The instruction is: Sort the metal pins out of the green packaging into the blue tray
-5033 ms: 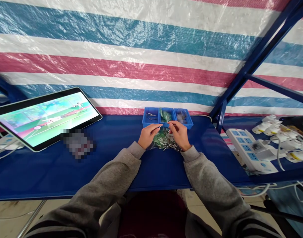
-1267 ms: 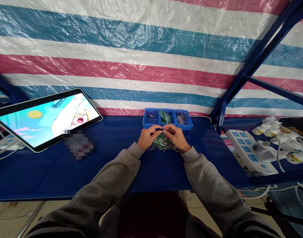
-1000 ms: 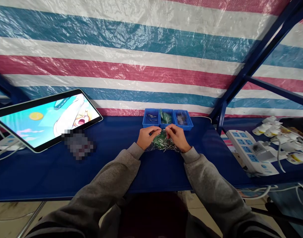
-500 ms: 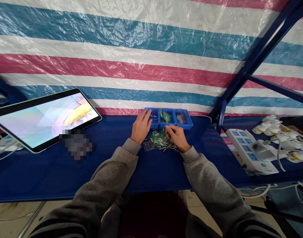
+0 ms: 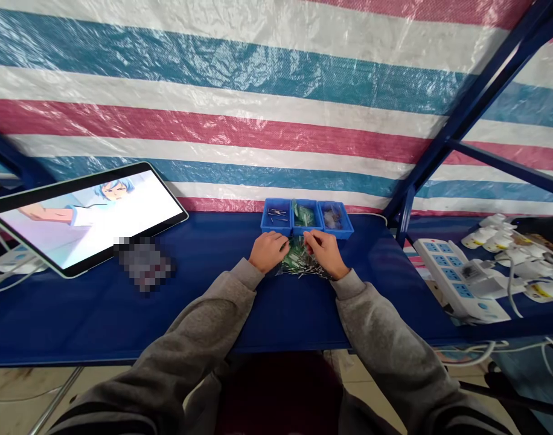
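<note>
A mixed pile of small metal pins or screws and green plastic pieces [image 5: 302,266] lies on the blue table between my hands. Over its left side, my left hand [image 5: 268,251] has curled fingers drawn together at the tips. My right hand [image 5: 327,252] is pinched at the pile's right side. Whatever either hand grips is too small to make out. Just beyond stand three blue bins: the left bin [image 5: 275,230] holds a few thin metal pieces, the middle bin [image 5: 306,230] green pieces, and the right bin [image 5: 340,233] small clear bags or pieces.
On the left a tablet-like screen [image 5: 90,217] leans at an angle, with a blurred-out object [image 5: 146,266] near it. A white power strip [image 5: 457,281] and several white bottles [image 5: 485,237] stand at the right, past a blue metal post [image 5: 405,211]. Striped sheeting [image 5: 258,139] hangs behind.
My left hand has come back from the left bin to the pile, and its fingers have curled in. My right hand stays pinched in nearly the same spot. The screen's picture differs.
</note>
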The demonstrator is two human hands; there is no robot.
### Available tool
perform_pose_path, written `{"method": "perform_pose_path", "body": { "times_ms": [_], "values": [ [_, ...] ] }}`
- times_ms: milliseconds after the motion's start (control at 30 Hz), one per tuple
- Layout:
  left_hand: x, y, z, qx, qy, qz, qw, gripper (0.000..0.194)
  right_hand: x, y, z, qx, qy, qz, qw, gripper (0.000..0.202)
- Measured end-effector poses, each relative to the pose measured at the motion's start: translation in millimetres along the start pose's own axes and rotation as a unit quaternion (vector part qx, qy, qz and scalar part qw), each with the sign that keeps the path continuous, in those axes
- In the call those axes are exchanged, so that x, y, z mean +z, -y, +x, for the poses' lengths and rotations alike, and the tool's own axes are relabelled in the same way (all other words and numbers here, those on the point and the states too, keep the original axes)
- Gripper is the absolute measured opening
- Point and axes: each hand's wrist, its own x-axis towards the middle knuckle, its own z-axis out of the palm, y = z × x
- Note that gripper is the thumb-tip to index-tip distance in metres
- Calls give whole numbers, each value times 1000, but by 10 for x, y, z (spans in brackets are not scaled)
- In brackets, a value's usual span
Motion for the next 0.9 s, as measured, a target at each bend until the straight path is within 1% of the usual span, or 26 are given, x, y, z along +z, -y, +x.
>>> {"method": "perform_pose_path", "body": {
  "times_ms": [67,100,167,200,267,300,367,433,533,633,733,800,900],
  "values": [
    [-64,-35,3,-4,-77,-62,995,23,-2,-8,9,-9,-14,-7,1000,36],
    [-93,-61,3,-10,-110,-105,988,23,-4,-9,15,-18,-14,-9,1000,37],
    [-131,-115,-1,-34,-151,-198,968,24,-8,-6,25,-41,1,-8,999,45],
    [-136,-139,-3,-52,-158,-244,955,26,-10,-5,29,-48,11,-8,999,44],
    [-125,-170,-6,-101,-152,-327,927,29,-11,-3,30,-51,21,-16,998,34],
    [-113,-176,-5,-124,-144,-364,912,32,-10,-2,28,-48,19,-22,998,34],
    [-91,-171,-1,-164,-129,-419,884,35,-7,-1,21,-36,6,-24,999,38],
    [-82,-156,4,-184,-121,-446,868,36,-5,5,14,-21,-14,-9,1000,42],
    [-89,-141,11,-192,-109,-463,858,35,-17,28,14,-13,-41,1,999,44],
    [-91,-141,14,-198,-94,-480,849,34,-43,53,25,-58,-42,-18,997,42],
    [-80,-143,16,-194,-96,-477,852,33,-57,52,30,-95,-37,-28,994,36],
    [-80,-139,20,-192,-103,-472,854,33,-55,40,23,-82,-33,-14,996,31],
    [-97,-123,31,-204,-118,-476,847,35,-53,34,4,-46,-22,38,998,38]
  ]
}}
